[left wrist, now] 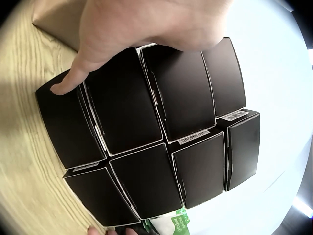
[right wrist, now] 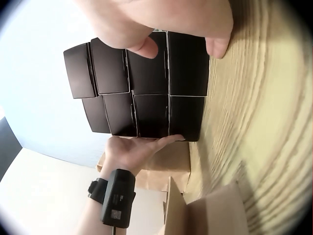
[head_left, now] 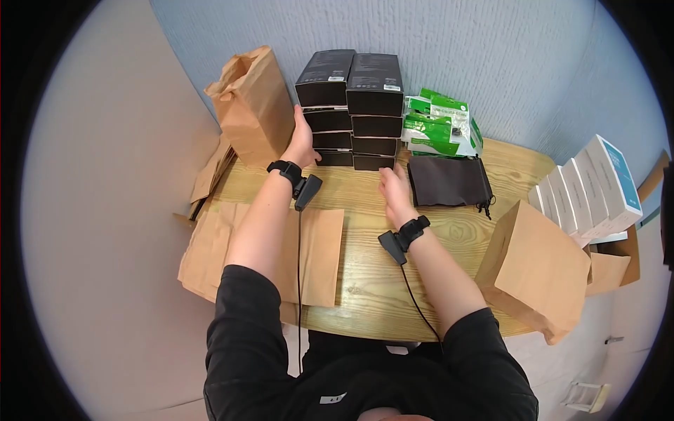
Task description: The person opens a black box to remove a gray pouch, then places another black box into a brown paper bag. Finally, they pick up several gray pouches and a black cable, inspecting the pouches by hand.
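Two side-by-side columns of black boxes stand against the wall, several high. Flat along the left side of the stack lies my left hand, its thumb by the bottom boxes' front. In the left wrist view that hand covers part of the boxes. My right hand is at the stack's lower right corner, fingers extended and not curled round anything. The right wrist view shows this hand before the boxes, and my left hand at their far side.
An upright paper bag stands left of the stack; green-and-white packets and a dark pouch lie right. Flat paper bags lie front left. Another paper bag and white boxes are at the right.
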A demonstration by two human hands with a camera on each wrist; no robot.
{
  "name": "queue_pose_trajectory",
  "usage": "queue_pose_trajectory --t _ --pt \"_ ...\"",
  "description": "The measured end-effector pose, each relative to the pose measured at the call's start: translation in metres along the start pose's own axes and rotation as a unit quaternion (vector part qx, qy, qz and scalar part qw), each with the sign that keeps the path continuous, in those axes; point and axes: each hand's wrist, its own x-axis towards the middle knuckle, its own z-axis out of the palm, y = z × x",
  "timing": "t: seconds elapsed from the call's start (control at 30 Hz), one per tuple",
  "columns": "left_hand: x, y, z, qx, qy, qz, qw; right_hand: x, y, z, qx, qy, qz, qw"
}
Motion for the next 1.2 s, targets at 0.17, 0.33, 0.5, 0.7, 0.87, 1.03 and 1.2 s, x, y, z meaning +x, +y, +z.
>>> queue_pose_trajectory --t 0.17,0.33,0.5,0.7,0.87,1.03,1.2 --pt "0.013 -0.005 -0.005 -0.016 0.008 0.006 1.000 0.004 -0.002 0.001 -0.003 -0.037 0.009 0.999" --pt "0.012 -0.007 -0.005 -0.001 0.017 0.022 1.000 0.000 -0.014 0.006 -0.014 -0.080 0.028 0.996" --pt "0.008 -0.006 0.002 0.006 0.026 0.024 0.999 0.015 -0.016 0.003 -0.040 -0.078 0.030 0.996" --pt "0.013 -0.006 0.001 0.011 0.036 0.023 0.999 0.020 -0.015 0.004 -0.030 -0.078 0.023 0.996" --pt "0.014 -0.009 0.002 0.029 0.018 0.037 0.999 0.013 -0.021 0.003 -0.049 -0.094 0.027 0.994" --pt "0.013 -0.008 0.001 0.003 0.010 0.041 0.999 0.024 -0.012 -0.002 -0.061 -0.031 -0.005 0.998" --pt "0.012 -0.009 0.002 0.008 0.024 0.036 0.999 0.024 -0.011 0.004 -0.147 -0.047 -0.117 0.981"
